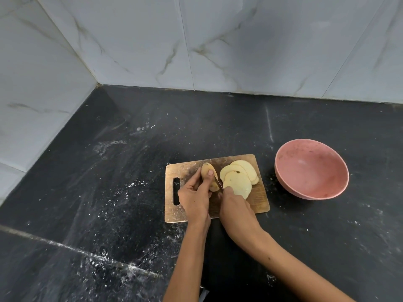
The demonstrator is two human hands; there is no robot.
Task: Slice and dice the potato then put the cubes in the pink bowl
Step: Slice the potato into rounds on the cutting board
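Fingers point(210, 172) of the left hand point(193, 197) pinch the potato point(208, 175) mid-board while the right hand point(234, 205) grips the knife point(218, 182), still slicing; dicing follows, bowl point(311, 168) at three o'clock.

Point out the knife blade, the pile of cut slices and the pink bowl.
knife blade point(218, 182): head view, on the thin metal strip between the two hands.
cut slices point(237, 182): head view, on the front slice's flat face.
pink bowl point(281, 153): head view, on its left rim.
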